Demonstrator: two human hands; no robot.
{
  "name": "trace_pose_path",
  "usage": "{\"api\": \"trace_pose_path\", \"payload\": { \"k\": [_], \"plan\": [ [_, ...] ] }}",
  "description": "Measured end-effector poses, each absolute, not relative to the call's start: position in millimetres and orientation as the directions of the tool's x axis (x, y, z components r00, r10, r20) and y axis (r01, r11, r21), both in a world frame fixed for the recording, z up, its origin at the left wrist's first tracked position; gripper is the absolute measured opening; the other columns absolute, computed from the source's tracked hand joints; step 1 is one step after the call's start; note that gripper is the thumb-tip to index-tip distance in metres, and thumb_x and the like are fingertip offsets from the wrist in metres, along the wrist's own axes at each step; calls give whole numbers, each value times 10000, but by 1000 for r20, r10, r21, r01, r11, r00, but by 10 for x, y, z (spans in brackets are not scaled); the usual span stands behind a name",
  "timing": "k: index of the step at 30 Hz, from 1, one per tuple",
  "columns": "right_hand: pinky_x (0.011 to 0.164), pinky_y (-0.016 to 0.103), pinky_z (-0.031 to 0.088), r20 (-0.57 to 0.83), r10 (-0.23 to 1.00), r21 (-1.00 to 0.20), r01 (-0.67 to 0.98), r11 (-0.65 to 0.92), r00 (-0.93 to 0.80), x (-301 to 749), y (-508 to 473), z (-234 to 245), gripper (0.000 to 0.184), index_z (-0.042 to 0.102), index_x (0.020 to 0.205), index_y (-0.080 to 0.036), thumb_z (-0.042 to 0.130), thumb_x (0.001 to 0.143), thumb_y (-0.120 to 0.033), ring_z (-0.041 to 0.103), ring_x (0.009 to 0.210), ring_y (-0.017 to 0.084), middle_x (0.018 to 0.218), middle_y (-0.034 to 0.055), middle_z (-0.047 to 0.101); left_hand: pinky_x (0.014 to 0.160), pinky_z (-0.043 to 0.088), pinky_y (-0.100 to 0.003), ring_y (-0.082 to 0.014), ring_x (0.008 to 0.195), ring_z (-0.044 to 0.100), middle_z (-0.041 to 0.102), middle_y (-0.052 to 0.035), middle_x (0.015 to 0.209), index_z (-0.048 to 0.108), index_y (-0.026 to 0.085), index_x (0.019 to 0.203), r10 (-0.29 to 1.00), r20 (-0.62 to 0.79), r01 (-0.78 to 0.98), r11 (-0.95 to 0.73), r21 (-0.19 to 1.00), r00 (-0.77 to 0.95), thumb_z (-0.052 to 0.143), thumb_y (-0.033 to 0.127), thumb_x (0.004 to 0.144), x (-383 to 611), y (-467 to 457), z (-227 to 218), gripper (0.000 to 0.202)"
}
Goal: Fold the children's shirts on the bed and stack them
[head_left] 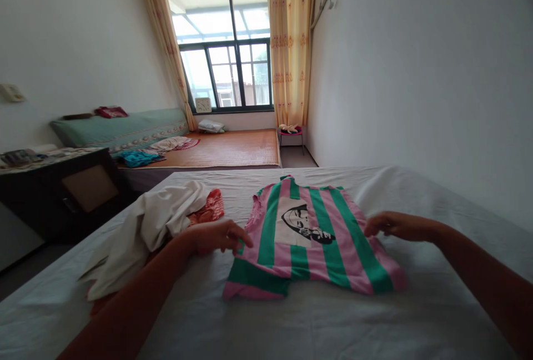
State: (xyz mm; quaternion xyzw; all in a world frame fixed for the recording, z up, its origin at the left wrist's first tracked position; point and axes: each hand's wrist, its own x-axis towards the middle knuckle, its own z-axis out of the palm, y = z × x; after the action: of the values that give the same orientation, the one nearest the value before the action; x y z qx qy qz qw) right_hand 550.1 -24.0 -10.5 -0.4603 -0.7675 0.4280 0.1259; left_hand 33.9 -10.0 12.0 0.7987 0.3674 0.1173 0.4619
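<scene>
A pink and green striped shirt point(272, 254) lies spread on the white bed sheet, with a black-and-white printed face on a pale patch at its middle. Its lower left corner is folded over and bunched. My left hand point(222, 236) pinches the shirt's left edge, a ring on one finger. On the opposite side, my right hand point(385, 224) has its fingers closed on the right edge. Left of the shirt, close to my left forearm, sits a crumpled heap of cream cloth point(160, 216) with an orange-red patterned garment point(214, 204) partly under it.
The sheeted bed point(333, 326) fills the foreground. Beyond it is a second bed with a brown mat point(237, 146) and a blue garment point(139, 157). A dark cabinet point(50, 193) stands left, a small stool point(291, 133) by the window, a white wall point(416, 71) right.
</scene>
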Motion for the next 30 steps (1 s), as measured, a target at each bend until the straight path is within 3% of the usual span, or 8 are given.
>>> {"api": "trace_pose_path", "payload": {
  "k": [4, 8, 11, 16, 21, 26, 30],
  "plan": [
    [941, 423, 444, 17, 927, -711, 647, 274, -374, 5432, 220, -302, 313, 748, 926, -229, 579, 715, -386, 633, 985, 296, 1005, 64, 725, 637, 506, -218, -179, 797, 643, 709, -36, 922, 716, 185, 990, 867, -38, 607, -316, 729, 497, 666, 319, 777, 506, 391, 33, 256],
    [959, 394, 433, 118, 946, -602, 736, 309, -301, 5334, 629, -416, 338, 718, 988, -224, 559, 716, -345, 613, 1044, 282, 1099, 62, 698, 804, 523, -346, -211, 959, 601, 616, -65, 1131, 619, 170, 1107, 935, 37, 683, -285, 673, 353, 559, 344, 892, 651, 859, -79, 284],
    [917, 373, 456, 113, 957, -499, 817, 288, -269, 5175, 890, -346, 333, 700, 1016, -212, 544, 728, -275, 634, 992, 261, 1094, 67, 699, 880, 489, -382, -221, 1012, 591, 599, -91, 1170, 590, 175, 1150, 956, 61, 728, -259, 635, 287, 588, 293, 872, 704, 1144, -198, 302],
    [899, 305, 443, 144, 968, -417, 875, 247, -205, 4620, 1420, -133, 303, 651, 1095, -206, 500, 843, -278, 630, 1006, 215, 1107, 70, 694, 872, 455, -318, -226, 964, 629, 691, -110, 1044, 598, 136, 1195, 977, 113, 773, -212, 598, 181, 582, 225, 806, 753, 1460, -471, 399],
    [893, 289, 417, 114, 985, -411, 897, 166, -130, 3890, 2001, -194, 403, 597, 1162, -167, 455, 898, -437, 591, 1099, 234, 1185, 128, 652, 787, 461, -249, -163, 864, 646, 718, -51, 946, 554, 168, 1272, 972, 172, 758, -234, 609, 162, 462, 287, 884, 845, 1534, -682, 417],
    [798, 364, 443, 29, 1000, -411, 911, -1, 14, 3443, 2295, -409, 605, 607, 1109, -107, 455, 826, -620, 608, 1030, 323, 1089, 210, 667, 792, 450, -283, -198, 902, 626, 702, -57, 976, 603, 227, 1240, 970, 215, 769, -223, 600, 113, 514, 315, 853, 903, 1499, -781, 408],
    [722, 306, 451, 30, 1000, -461, 887, 12, 1, 3391, 2384, -439, 387, 663, 925, -140, 593, 769, -487, 640, 915, 278, 956, 145, 708, 824, 440, -269, -176, 905, 604, 663, -35, 1012, 645, 263, 1184, 957, 269, 755, -254, 605, 106, 534, 192, 802, 885, 1494, -761, 404]
  ]
}}
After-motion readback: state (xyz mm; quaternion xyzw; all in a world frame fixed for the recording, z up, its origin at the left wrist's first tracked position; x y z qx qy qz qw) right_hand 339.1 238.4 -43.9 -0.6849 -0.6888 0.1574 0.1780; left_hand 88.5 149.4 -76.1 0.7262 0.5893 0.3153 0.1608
